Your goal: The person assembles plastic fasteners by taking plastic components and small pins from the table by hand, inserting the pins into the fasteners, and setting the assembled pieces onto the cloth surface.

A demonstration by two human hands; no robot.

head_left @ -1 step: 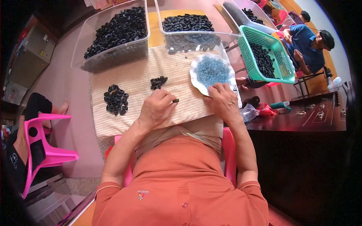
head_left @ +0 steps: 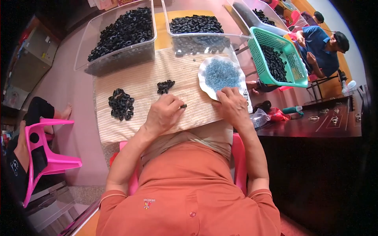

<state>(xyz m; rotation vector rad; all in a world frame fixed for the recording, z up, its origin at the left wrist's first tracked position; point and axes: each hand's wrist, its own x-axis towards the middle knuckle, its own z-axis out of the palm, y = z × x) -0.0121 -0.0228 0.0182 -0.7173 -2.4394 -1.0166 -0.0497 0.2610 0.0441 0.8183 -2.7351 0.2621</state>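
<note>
On the cloth-covered counter [head_left: 118,129], the left hand [head_left: 163,114] is closed in a pinch on a small black ring [head_left: 183,106] at its 3 o'clock fingertip edge. The ring appears light, stiff and easily dropped; grip it across its outer rim. The right hand [head_left: 233,106] rests curled, gripping nothing visible, at the 6 o'clock rim of the white plate [head_left: 204,84] of blue beads [head_left: 221,74].

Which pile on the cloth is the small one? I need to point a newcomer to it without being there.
Start at the beige ribbed cloth covering the table. Near its middle, just above the person's left hand, lies the small cluster of black rings. It is far smaller than the larger heap of black rings to its left, and darker than the white scalloped plate of blue beads.
</note>
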